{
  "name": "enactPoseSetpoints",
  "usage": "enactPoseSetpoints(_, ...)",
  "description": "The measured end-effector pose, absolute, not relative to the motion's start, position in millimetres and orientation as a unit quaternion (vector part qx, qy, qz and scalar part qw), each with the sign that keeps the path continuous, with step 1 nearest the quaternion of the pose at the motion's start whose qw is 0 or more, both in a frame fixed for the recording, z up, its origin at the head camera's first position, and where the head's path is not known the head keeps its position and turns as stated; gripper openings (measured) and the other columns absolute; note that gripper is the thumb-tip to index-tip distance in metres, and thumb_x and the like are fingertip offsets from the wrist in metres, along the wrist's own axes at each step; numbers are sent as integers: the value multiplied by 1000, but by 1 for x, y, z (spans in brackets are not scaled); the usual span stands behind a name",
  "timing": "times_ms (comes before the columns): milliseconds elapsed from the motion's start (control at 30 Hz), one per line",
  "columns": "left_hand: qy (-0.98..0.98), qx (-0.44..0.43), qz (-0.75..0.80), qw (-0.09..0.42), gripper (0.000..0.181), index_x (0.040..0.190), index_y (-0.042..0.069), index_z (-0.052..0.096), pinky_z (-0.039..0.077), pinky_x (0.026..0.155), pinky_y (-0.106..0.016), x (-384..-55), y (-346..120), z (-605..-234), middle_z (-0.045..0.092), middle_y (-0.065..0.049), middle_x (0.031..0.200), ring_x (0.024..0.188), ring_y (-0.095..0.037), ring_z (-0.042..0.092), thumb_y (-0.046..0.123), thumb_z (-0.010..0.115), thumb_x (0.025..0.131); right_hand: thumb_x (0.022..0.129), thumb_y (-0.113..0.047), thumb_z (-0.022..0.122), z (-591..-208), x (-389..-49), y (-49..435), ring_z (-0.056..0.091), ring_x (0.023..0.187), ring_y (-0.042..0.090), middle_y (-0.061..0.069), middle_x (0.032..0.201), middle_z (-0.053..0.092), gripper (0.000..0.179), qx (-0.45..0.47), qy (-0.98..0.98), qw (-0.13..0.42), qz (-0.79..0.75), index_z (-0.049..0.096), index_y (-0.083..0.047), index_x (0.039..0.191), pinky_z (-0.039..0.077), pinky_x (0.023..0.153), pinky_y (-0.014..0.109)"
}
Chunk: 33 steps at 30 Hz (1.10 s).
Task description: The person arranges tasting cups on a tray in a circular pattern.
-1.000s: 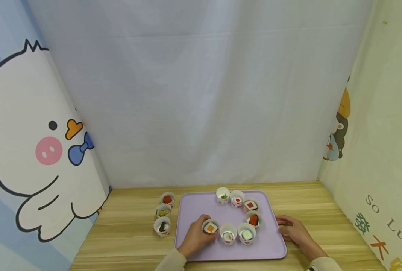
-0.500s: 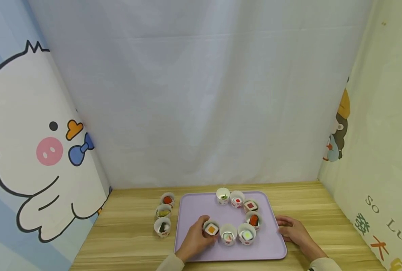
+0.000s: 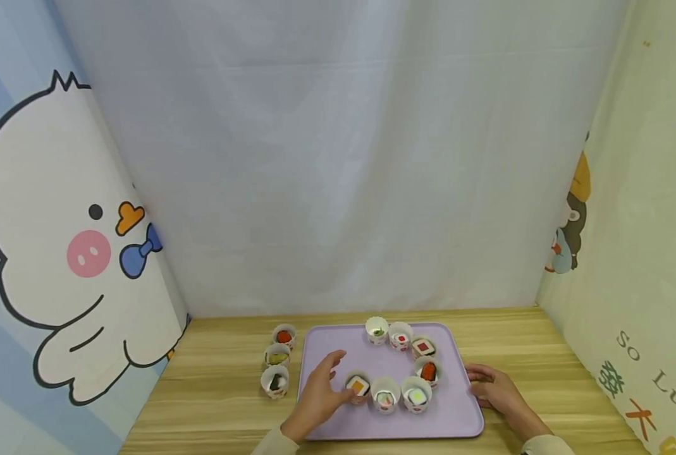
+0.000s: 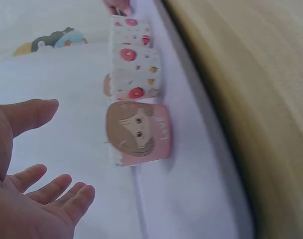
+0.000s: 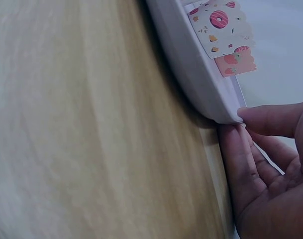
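My left hand (image 3: 318, 399) is spread open over the front left of a lilac tray (image 3: 329, 344). Just right of its thumb stands a paper cup (image 3: 357, 387) holding a square white sushi piece with an orange centre. In the left wrist view this cup (image 4: 139, 133) is pink with a printed girl's face, and thumb and fingers are apart from it. At the tray's right edge, my right hand (image 3: 498, 390) pinches the rim between thumb and fingers; the right wrist view shows the thumb on the rim (image 5: 226, 107).
More paper cups with sushi stand in a curve on the tray, among them a white cup (image 3: 384, 397), another white cup (image 3: 416, 395) and one with red topping (image 3: 427, 373). Left of the tray, three cups (image 3: 275, 382) line up on the wooden table (image 3: 218, 385).
My left hand has let go of the cup with the orange-centred sushi and opened, moving slightly left. The cup stays on the tray. My right hand keeps its place at the rim.
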<state>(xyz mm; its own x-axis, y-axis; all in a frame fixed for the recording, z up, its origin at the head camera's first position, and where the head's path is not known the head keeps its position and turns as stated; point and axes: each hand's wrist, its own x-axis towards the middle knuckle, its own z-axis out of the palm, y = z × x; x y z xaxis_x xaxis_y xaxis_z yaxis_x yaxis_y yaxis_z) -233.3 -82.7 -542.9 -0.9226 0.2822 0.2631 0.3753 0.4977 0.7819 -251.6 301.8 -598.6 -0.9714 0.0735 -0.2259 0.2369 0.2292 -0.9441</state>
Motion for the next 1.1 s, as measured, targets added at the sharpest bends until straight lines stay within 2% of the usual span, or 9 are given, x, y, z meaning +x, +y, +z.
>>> enactPoseSetpoints(133, -853, -186, -482, 72, 68, 138, -3, 46, 46, 102, -49, -232, -89, -530, 52, -23, 139, 128, -44, 51, 7, 77, 78, 78, 8, 64, -598, -251, 301, 64, 82, 13, 7, 105, 69, 58, 95, 780, 67, -615, 49, 11, 135, 57, 68, 34)
enactPoseSetpoints(333, -843, -176, -500, 93, 67, 139, 0, 46, 45, 104, -48, -228, -99, -513, 52, -23, 140, 128, -43, 51, 14, 78, 82, 79, 8, 64, -597, -250, 300, 64, 83, 14, 8, 106, 69, 58, 99, 780, 68, -614, 49, 10, 135, 57, 68, 34)
enactPoseSetpoints(600, -847, -146, -501, 99, 68, 141, 7, 46, 45, 105, -45, -223, -113, -499, 52, -19, 142, 129, -40, 52, 16, 78, 82, 79, 8, 64, -597, -250, 301, 64, 82, 14, 8, 107, 68, 58, 102, 779, 71, -615, 49, 11, 135, 57, 68, 34)
enactPoseSetpoints(733, -846, -141, -500, 118, 69, 141, 9, 47, 46, 104, -45, -222, -121, -496, 53, -18, 141, 128, -39, 53, 16, 79, 81, 80, 8, 64, -596, -249, 301, 64, 82, 13, 7, 107, 68, 58, 104, 780, 73, -612, 48, 10, 136, 57, 68, 34)
enactPoseSetpoints(933, -839, -127, -512, 135, 69, 139, 6, 48, 47, 104, -43, -221, -128, -491, 55, -19, 138, 130, -36, 52, 13, 80, 79, 80, 7, 64, -596, -250, 302, 64, 83, 12, 8, 108, 69, 59, 100, 785, 74, -607, 48, 10, 136, 57, 69, 34)
enactPoseSetpoints(1100, -837, -109, -520, 129, 69, 138, 1, 47, 44, 106, -44, -219, -135, -486, 53, -21, 139, 132, -37, 50, 9, 80, 78, 80, 6, 65, -597, -251, 302, 64, 83, 11, 6, 108, 69, 58, 102, 785, 75, -606, 49, 9, 136, 57, 70, 34)
